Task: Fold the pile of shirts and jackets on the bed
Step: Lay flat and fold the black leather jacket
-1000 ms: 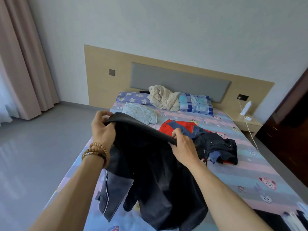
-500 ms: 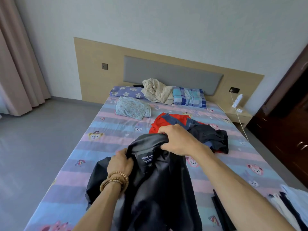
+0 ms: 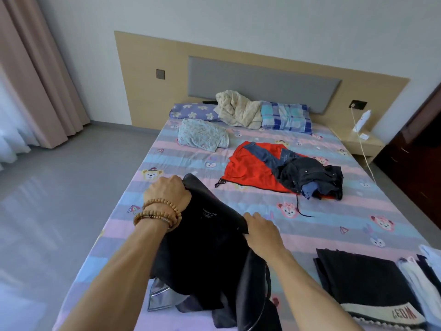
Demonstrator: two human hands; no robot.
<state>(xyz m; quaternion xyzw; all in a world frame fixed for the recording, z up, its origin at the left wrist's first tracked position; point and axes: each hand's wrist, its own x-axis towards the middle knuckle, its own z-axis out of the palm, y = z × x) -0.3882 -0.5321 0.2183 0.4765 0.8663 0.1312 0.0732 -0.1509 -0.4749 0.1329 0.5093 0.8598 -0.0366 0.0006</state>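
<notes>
The black jacket [image 3: 210, 254] lies on the near part of the bed [image 3: 262, 206], w/ its collar edge pulled out straight btwn both hands. The left hand [image 3: 167, 194] has its fingers curled round the left end of the collar; it wears bead bracelets [image 3: 157, 212] on the wrist. The right hand [image 3: 260, 231] grips the right end of the collar, fingers tucked under the cloth. A small white label shows on the inside of the jacket, just below the collar. The rest of the jacket hangs in a heap toward the person, w/ a shiny gray bit sticking out at the bottom left.

Past the jacket, further up the bed & to the right, is a pile: a red shirt [image 3: 248, 170] w/ a blue piece and a dark jacket [image 3: 310, 175] on top. Right of the black jacket, near the bed's edge, sit folded dark clothes [image 3: 362, 283]. Far from the jacket, by the headboard [image 3: 262, 82], are pillows [image 3: 286, 117], a cream blanket [image 3: 238, 108] & a light blue flowery cloth [image 3: 202, 138].
</notes>
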